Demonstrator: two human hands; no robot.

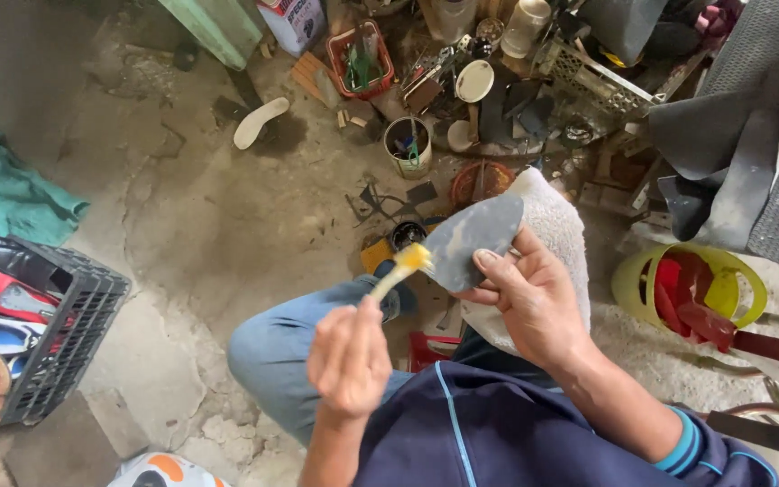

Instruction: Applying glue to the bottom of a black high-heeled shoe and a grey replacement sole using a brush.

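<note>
In the head view, a glue-laden brush (405, 264) is pinched in the left hand (349, 361), its bristles touching the grey sole (472, 239) gripped over white cloth (556, 225) by the right hand (529, 302). Thin, even strokes are best laid towards the edge.

Bare concrete floor (200, 216) lies open ahead and to the left; a black crate (69, 338) of shoes blocks the far left, while cans, tools and scraps (462, 90) crowd the top right
</note>
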